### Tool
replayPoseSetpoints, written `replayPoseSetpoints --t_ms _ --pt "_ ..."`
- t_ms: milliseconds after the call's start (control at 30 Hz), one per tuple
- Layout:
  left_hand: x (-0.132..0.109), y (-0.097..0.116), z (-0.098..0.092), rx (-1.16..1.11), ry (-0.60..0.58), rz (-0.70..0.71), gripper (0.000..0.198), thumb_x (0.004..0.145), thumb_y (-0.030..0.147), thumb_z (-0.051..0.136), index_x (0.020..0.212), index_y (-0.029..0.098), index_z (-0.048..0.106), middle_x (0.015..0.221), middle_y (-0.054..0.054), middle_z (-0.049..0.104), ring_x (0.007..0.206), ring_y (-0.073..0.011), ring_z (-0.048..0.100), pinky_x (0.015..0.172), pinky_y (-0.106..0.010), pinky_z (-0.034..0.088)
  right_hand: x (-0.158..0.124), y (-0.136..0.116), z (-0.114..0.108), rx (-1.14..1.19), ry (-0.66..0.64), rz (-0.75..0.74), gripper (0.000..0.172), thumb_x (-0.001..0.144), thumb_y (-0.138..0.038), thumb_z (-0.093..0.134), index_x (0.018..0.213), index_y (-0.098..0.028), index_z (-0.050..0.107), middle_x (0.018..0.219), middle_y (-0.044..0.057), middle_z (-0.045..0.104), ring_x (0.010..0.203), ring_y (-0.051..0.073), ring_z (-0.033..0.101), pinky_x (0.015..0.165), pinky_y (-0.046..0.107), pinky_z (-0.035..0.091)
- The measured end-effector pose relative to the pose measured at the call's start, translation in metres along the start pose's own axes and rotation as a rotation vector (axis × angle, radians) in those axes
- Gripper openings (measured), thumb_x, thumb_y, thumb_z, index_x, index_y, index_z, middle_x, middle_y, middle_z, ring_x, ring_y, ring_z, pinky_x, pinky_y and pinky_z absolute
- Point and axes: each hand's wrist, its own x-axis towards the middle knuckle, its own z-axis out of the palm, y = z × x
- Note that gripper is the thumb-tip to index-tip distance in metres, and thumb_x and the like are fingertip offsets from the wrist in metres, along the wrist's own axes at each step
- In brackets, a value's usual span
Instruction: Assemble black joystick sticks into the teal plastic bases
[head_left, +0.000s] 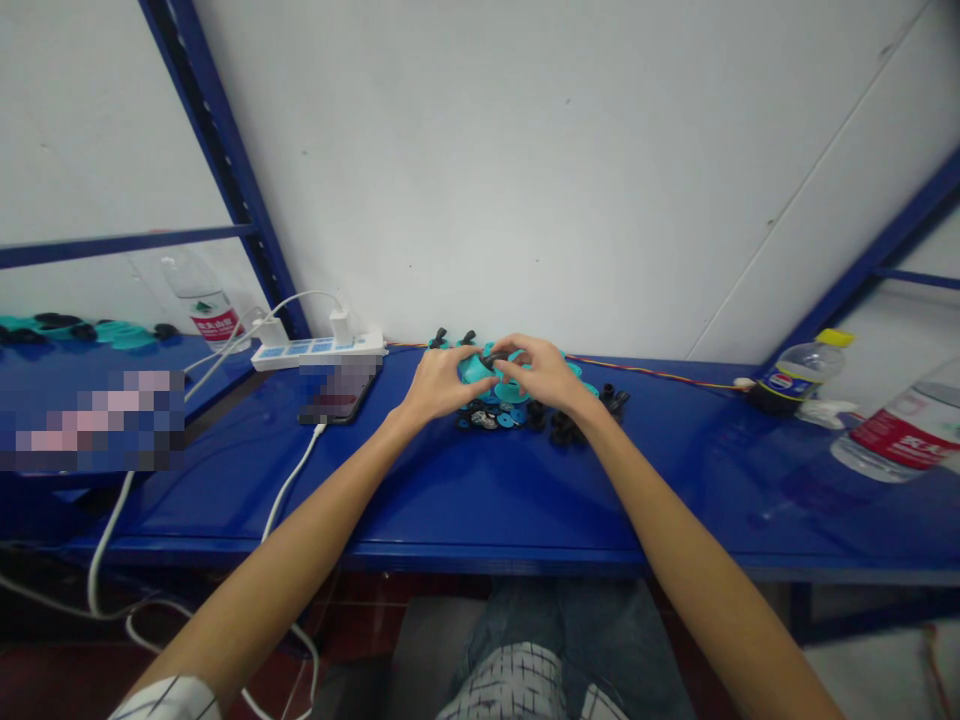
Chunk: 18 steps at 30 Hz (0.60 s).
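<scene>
Both my hands meet over a small heap of teal and black plastic parts at the back of the blue shelf. My left hand is curled, its fingers closed on a teal plastic piece. My right hand is closed too, pinching a small black part against that teal piece. Loose black rings and teal discs lie under and just right of my right wrist.
A white power strip with chargers and a phone on a white cable lie left of my hands. Water bottles stand at the back left and right, another at the far right. More teal parts lie far left.
</scene>
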Motion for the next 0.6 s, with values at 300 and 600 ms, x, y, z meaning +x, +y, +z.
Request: replayPoseSetpoints --t_ms 300,600 --pt "0.0003 -0.0064 0.0066 -0.002 0.027 0.132 0.045 0.075 0.037 0.073 0.116 0.018 0.067 0.111 -0.009 0.073 0.099 -0.0243 0.068 0.089 -0.034 0.049 0.0001 0.002 -0.0029 -0.174 0.017 0.127 0.037 0.087 -0.049 0.056 0.078 -0.016 0.07 0.063 0.004 0.065 0.057 0.014 0.055 0.055 0.025 0.041" --pt "0.0001 -0.0062 0.0069 0.041 0.016 0.146 0.044 0.074 0.033 0.075 0.114 0.016 0.066 0.11 -0.01 0.072 0.098 -0.0248 0.067 0.087 -0.036 0.05 0.0 -0.0001 0.0004 -0.232 0.068 0.071 0.032 0.086 -0.041 0.061 0.104 -0.016 0.07 0.087 0.006 0.072 0.063 0.014 0.058 0.062 0.026 0.042"
